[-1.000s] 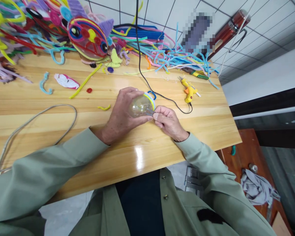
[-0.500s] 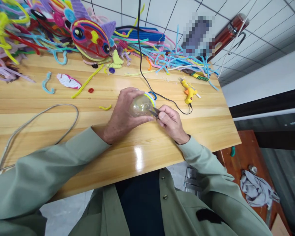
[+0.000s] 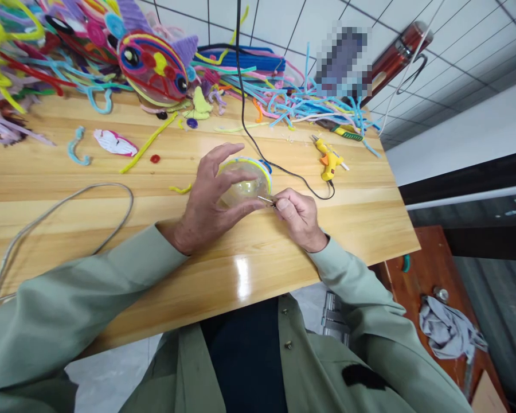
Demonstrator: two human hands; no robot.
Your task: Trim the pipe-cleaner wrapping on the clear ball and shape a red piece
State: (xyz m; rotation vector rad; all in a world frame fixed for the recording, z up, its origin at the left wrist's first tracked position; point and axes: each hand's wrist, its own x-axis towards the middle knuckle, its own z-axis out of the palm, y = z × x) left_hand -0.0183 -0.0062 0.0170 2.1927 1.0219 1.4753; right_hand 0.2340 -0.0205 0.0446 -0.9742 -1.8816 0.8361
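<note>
A clear round plastic ball (image 3: 250, 188) rests on the wooden table, its rim edged with yellow, white and blue fuzzy pipe cleaner. My left hand (image 3: 212, 192) is around its left side, fingers spread and lifted, the thumb reaching along the near edge. Whether a fingertip presses on the ball I cannot tell. My right hand (image 3: 298, 215) is closed on small scissors (image 3: 266, 199), most of them hidden in the fist. Their thin metal tip points left, close to the left thumb and the ball's near right edge.
A yellow glue gun (image 3: 330, 160) lies to the right, near a black cable (image 3: 246, 123). Finished fish decoration (image 3: 155, 69) and heaps of pipe cleaners (image 3: 292, 103) line the back. A white-pink piece (image 3: 115, 142), red button (image 3: 155, 159) and grey cable (image 3: 131, 201) lie left.
My left fingers have loosened from the ball and spread apart. More of the ball shows, turned rim-up. The scissors blades, apart before, now appear as one thin tip.
</note>
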